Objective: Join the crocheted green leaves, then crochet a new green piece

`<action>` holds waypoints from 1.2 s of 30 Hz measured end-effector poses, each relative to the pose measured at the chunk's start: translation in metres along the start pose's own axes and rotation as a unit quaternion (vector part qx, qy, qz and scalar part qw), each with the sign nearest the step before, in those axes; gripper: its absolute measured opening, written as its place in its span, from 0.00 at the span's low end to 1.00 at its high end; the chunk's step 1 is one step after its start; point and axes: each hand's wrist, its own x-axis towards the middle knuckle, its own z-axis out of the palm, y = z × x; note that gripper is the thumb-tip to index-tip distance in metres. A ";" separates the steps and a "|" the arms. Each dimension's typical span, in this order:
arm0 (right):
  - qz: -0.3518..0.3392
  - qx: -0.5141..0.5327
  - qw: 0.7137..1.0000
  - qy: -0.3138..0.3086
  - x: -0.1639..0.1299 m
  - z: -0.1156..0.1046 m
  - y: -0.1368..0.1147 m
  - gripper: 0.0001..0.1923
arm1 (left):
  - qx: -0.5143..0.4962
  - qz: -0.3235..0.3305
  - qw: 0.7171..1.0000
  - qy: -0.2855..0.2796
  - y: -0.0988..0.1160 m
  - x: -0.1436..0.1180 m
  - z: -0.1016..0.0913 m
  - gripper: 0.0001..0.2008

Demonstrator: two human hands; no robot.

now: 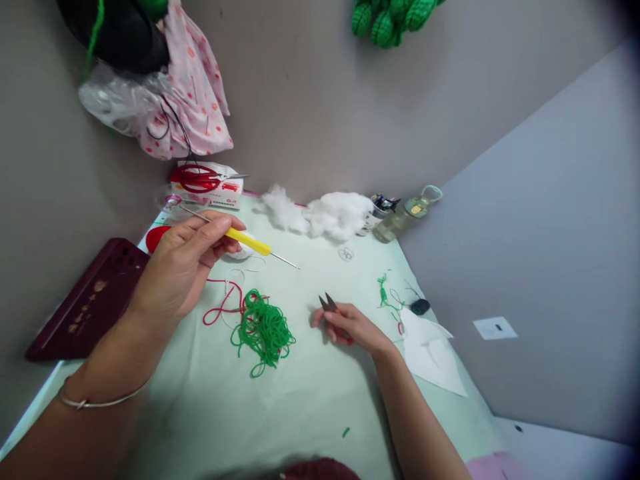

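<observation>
So the table (320, 400) has a pale green cover, with a dark red case (85, 300) lying at its left edge and white stuffing (330, 213) piled up by the back wall. A tangle of green yarn (263, 330) sits mid-table between the hands. Left hand (183, 263) is raised above the table, fingers pinched around a yellow-handled crochet hook (247, 241) that points right. Right hand (350, 327) rests on the table, curled around small thread snips (329, 303), blade tips sticking out toward the yarn, near it but not touching
</observation>
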 end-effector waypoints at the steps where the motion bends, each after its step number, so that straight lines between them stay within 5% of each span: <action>1: 0.012 -0.015 1.000 0.020 -0.013 -0.009 0.009 0.28 | 0.003 0.000 1.000 0.001 0.000 -0.001 0.001 0.09; 4: 0.039 -0.060 0.982 0.173 -0.046 -0.052 0.033 0.33 | 0.010 -0.002 1.000 -0.002 0.001 -0.002 0.003 0.10; 7: 0.075 -0.130 0.918 0.367 -0.076 -0.104 0.056 0.35 | 0.010 0.004 1.000 -0.019 0.002 -0.003 0.004 0.12; 10: 0.132 -0.212 0.850 0.464 -0.100 -0.138 0.080 0.28 | 0.007 0.013 1.000 -0.020 0.004 -0.004 0.004 0.14; 16: 0.208 -0.291 0.802 0.478 -0.122 -0.144 0.108 0.11 | 0.002 0.020 1.000 -0.017 0.007 -0.006 0.008 0.14; 20: 0.237 -0.340 0.709 0.570 -0.138 -0.144 0.098 0.25 | -0.005 0.021 0.999 -0.036 0.006 -0.007 0.007 0.16; 23: 0.191 -0.379 0.665 0.615 -0.140 -0.135 0.081 0.30 | -0.009 0.029 0.999 -0.043 0.005 -0.006 0.006 0.15; 26: 0.026 -0.435 0.668 0.603 -0.118 -0.098 0.067 0.25 | -0.012 0.030 0.999 -0.043 0.005 -0.005 0.005 0.13; 29: -0.064 -0.494 0.751 0.434 -0.077 -0.043 0.060 0.23 | -0.008 0.024 0.999 -0.046 0.006 -0.005 0.005 0.10; 31: -0.092 -0.505 0.780 0.357 -0.047 -0.018 0.058 0.20 | -0.007 0.022 0.998 -0.053 0.006 -0.005 0.005 0.10; 33: -0.096 -0.508 0.792 0.325 -0.022 -0.019 0.055 0.18 | -0.006 0.024 0.998 -0.058 0.007 -0.006 0.004 0.09; 36: -0.057 -0.499 0.782 0.370 -0.004 -0.065 0.044 0.16 | -0.002 0.026 0.998 -0.059 0.007 -0.008 0.004 0.08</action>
